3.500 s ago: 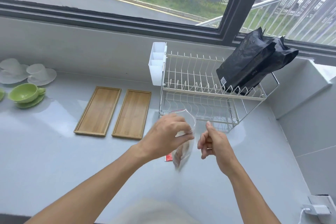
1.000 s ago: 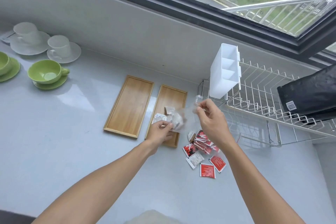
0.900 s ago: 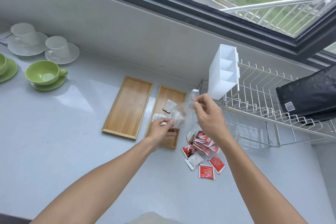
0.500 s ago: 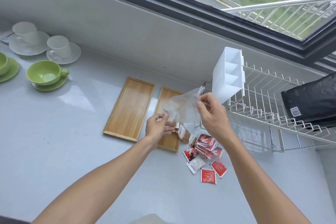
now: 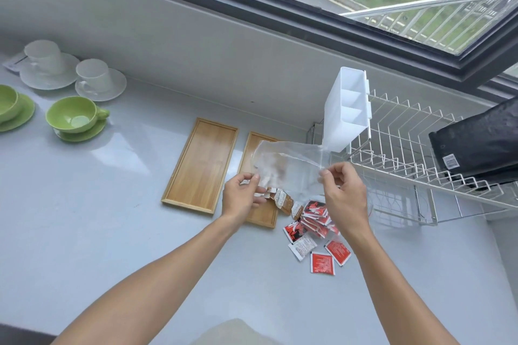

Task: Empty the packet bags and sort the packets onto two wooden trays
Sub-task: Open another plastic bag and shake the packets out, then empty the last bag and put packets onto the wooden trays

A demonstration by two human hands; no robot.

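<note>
A clear plastic packet bag [image 5: 286, 165] hangs stretched between my hands above the right wooden tray [image 5: 263, 216]. My left hand [image 5: 242, 199] pinches its lower left corner, my right hand [image 5: 343, 193] pinches its right edge. Brown packets [image 5: 283, 200] spill from the bag's lower end onto the right tray's near end. Several red and white packets [image 5: 316, 221] lie in a loose heap on the counter right of that tray. The left wooden tray [image 5: 201, 165] holds nothing.
A white wire dish rack [image 5: 414, 173] with a white cutlery holder [image 5: 346, 112] stands at the right, black bags [image 5: 476, 145] leaning in it. Green cups [image 5: 74, 117] and white cups [image 5: 95, 78] on saucers sit far left. A window ledge runs behind.
The bag was upright and full, then tipped; red packets fell on the counter. In the last second my hands stretched the bag wider and brown packets slid out onto the right tray.
</note>
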